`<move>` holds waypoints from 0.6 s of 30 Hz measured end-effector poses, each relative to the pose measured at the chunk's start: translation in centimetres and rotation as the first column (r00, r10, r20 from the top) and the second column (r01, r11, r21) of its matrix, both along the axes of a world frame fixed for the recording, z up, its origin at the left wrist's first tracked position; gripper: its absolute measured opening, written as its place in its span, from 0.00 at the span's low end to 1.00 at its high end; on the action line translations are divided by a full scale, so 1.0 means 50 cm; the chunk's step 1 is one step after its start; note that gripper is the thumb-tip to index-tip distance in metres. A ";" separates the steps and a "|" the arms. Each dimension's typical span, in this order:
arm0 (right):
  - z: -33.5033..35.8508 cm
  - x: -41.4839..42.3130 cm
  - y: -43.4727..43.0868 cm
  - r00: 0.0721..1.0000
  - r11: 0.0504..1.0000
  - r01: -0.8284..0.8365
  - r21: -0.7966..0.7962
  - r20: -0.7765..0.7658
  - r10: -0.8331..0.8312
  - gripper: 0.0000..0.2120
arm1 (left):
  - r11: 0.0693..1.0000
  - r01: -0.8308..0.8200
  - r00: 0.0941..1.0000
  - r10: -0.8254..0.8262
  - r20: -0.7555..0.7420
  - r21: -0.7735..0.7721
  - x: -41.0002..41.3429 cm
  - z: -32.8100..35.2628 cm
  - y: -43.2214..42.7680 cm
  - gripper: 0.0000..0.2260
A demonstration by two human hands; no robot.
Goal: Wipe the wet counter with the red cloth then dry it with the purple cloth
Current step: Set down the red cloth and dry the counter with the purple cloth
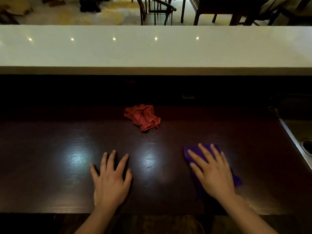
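The dark wooden counter (50,149) stretches across the lower half of the view, with glossy light patches on it. A crumpled red cloth (142,116) lies alone near the counter's back middle, touched by neither hand. A purple cloth (237,180) lies flat at the front right, and my right hand (211,169) presses down on it with fingers spread. My left hand (111,178) rests flat on the bare counter at the front middle, fingers apart, holding nothing.
A raised white bar top (152,49) runs the full width behind the counter. A steel sink (300,137) with a drain borders the counter on the right. Dark chairs and tables (158,10) stand beyond the bar.
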State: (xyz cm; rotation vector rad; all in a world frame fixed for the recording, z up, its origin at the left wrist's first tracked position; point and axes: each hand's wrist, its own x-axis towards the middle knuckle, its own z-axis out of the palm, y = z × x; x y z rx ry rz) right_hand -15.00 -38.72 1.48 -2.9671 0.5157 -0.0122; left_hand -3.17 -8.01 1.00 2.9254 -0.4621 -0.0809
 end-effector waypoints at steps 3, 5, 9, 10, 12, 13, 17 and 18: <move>0.000 0.141 0.006 0.975 0.975 0.221 0.019 -0.017 -0.220 0.23 | 1.000 -0.009 1.000 0.009 -0.007 0.012 0.001 -0.003 0.000 0.25; 0.007 0.227 0.036 0.976 0.974 0.216 0.064 -0.049 -0.213 0.23 | 1.000 -0.009 1.000 0.009 -0.001 0.014 0.005 -0.005 0.000 0.25; -0.007 0.232 0.133 0.999 0.999 -0.044 0.012 0.001 0.044 0.23 | 1.000 0.006 1.000 -0.005 -0.010 0.028 0.007 -0.009 0.005 0.25; -0.016 0.196 0.164 0.987 0.987 -0.158 -0.008 0.019 0.158 0.23 | 1.000 0.006 1.000 -0.006 -0.009 0.025 0.007 -0.009 0.007 0.25; -0.026 0.130 0.190 0.931 0.931 -0.364 -0.010 -0.001 0.364 0.22 | 1.000 0.012 1.000 -0.012 -0.006 0.016 0.007 -0.008 0.008 0.24; -0.025 0.124 0.174 0.906 0.906 -0.423 -0.002 -0.023 0.423 0.22 | 1.000 0.015 1.000 -0.015 -0.004 0.010 0.007 -0.008 0.007 0.24; 0.001 0.205 0.091 0.971 0.971 -0.235 -0.030 -0.047 0.234 0.22 | 0.999 0.042 0.999 -0.042 0.017 -0.015 0.009 -0.012 0.008 0.25; 0.009 0.225 0.091 0.991 0.993 -0.121 0.002 -0.051 0.120 0.23 | 0.999 0.043 0.999 -0.042 0.018 -0.013 0.010 -0.011 0.007 0.25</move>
